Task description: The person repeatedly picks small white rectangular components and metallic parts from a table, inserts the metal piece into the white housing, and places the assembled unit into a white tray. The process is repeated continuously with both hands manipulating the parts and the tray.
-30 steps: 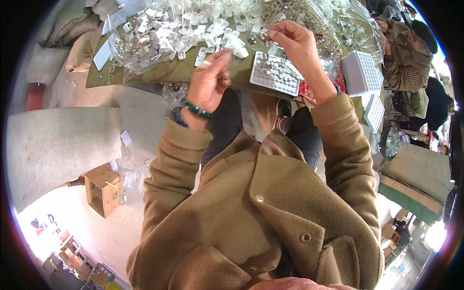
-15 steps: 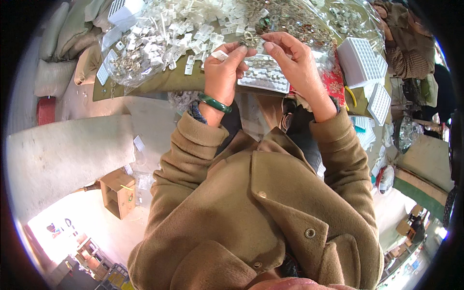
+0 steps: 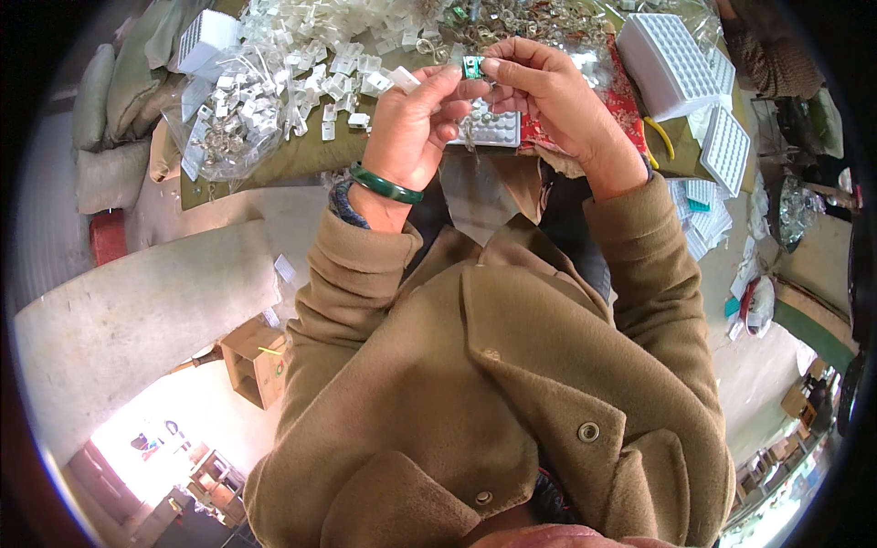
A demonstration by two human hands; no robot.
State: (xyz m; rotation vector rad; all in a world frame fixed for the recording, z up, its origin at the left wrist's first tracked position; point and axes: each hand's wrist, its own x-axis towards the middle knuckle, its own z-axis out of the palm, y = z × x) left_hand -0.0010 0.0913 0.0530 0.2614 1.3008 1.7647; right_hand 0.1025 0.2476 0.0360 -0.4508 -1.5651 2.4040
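Note:
My left hand [image 3: 406,123], with a green bangle [image 3: 385,184] at its wrist, is closed in a pinch. Between its thumb and forefinger it grips the left side of a small green-and-white piece [image 3: 472,68], whose kind is too small to make out. A white plastic tag [image 3: 403,79] sticks out from the same hand's fingers. My right hand [image 3: 548,96] pinches the right edge of the green piece. Small pale beads or metal bits hang under the right fingers, partly hidden. Just beyond the wrists, a white tray with round studs [image 3: 493,130] lies on the table's near edge.
Loose white plastic tags [image 3: 343,78] are heaped beyond my left hand, beside a clear bag of metal pieces [image 3: 224,137]. Stacked white trays [image 3: 667,68] stand at the right, near yellow-handled pliers [image 3: 660,139] and a red patterned cloth [image 3: 630,114]. A cardboard box [image 3: 256,361] sits lower left.
The looped metal piece seen between my fingertips earlier no longer shows there; the green-and-white piece does. Both hands are still close together, and the view has shifted a little.

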